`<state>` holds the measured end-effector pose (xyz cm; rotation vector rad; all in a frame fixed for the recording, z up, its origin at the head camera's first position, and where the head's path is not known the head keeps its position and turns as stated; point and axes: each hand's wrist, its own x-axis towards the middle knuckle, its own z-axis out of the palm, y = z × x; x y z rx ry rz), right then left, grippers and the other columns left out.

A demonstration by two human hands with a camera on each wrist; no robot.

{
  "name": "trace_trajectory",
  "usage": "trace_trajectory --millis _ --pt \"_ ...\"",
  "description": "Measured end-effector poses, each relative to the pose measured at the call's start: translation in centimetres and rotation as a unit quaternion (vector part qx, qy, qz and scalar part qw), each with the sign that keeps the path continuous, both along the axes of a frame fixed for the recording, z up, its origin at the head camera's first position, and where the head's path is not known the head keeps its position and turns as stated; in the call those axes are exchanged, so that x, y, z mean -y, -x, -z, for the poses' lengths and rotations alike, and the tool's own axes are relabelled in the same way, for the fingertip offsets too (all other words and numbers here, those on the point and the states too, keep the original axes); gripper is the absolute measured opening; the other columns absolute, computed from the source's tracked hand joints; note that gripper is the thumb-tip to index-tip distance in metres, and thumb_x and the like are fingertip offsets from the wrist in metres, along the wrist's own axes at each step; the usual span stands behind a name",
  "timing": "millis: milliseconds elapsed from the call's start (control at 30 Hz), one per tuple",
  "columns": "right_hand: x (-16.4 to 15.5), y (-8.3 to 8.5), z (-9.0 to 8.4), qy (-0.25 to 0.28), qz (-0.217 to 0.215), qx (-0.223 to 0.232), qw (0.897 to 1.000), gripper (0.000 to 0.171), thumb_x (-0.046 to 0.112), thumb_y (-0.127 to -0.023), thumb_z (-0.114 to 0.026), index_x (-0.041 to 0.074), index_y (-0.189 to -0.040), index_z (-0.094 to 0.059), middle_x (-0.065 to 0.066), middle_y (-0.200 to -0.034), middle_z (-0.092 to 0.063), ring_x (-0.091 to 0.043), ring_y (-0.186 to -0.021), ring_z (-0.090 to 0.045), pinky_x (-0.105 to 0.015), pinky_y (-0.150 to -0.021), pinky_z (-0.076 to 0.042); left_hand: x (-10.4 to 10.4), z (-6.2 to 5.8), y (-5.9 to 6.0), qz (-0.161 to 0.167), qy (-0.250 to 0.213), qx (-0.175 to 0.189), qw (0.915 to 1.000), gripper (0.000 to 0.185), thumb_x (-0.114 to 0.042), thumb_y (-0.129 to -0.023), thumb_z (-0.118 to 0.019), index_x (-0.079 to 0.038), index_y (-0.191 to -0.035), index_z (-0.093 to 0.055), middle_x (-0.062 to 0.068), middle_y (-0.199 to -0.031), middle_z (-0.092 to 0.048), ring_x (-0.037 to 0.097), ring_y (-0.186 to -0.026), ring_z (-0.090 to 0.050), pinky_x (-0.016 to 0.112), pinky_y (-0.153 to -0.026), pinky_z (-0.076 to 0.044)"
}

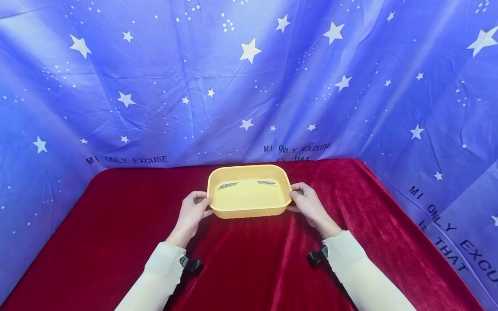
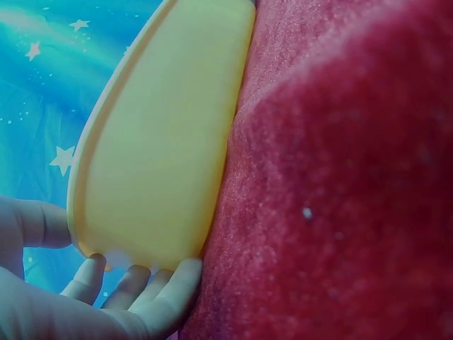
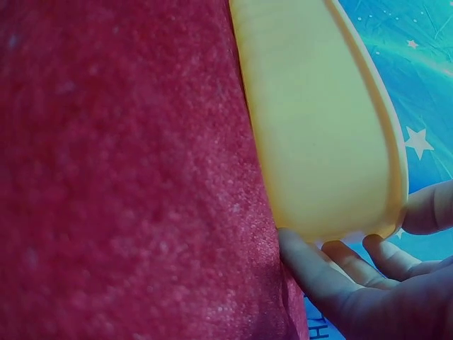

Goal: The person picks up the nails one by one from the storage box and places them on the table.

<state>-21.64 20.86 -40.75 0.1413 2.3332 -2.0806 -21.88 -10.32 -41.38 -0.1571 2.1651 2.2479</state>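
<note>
At a red velvet-covered table (image 1: 109, 224), grips by both ends, with left hand (image 1: 191, 211) and right hand (image 1: 310, 205), the yellow round-cornered tray (image 1: 249, 213) stretching left to right between.

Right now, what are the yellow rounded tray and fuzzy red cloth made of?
The yellow rounded tray is probably plastic, smooth and matte: it looks moulded in one piece. The fuzzy red cloth seems velvet or plush: its short pile shows.
</note>
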Motion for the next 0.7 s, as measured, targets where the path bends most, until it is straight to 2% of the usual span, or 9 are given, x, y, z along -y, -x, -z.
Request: trace_trajectory --millis 267,700 --pt "0.12 -0.03 0.09 0.001 0.001 0.002 1.000 0.031 0.002 -0.094 -0.043 -0.014 -0.120 -0.043 -0.030 -0.108 -0.052 -0.031 -0.094 -0.059 -0.047 -0.077 -0.055 0.03 0.01 -0.13 -0.005 -0.001 0.003 1.0000 0.025 0.000 -0.089 -0.054 0.011 -0.111 -0.052 0.022 -0.104 -0.054 0.023 -0.090 -0.060 0.041 -0.079 -0.056" --pt "0.04 0.03 -0.13 0.001 -0.008 -0.002 1.000 0.031 0.001 -0.094 -0.042 -0.015 -0.120 -0.042 -0.031 -0.108 -0.051 -0.025 -0.088 -0.061 -0.047 -0.078 -0.055 -0.01 -0.06 0.10 -0.004 0.002 0.008 1.0000 0.026 -0.001 -0.090 -0.054 0.011 -0.113 -0.051 0.021 -0.104 -0.054 0.026 -0.093 -0.060 0.041 -0.080 -0.055"
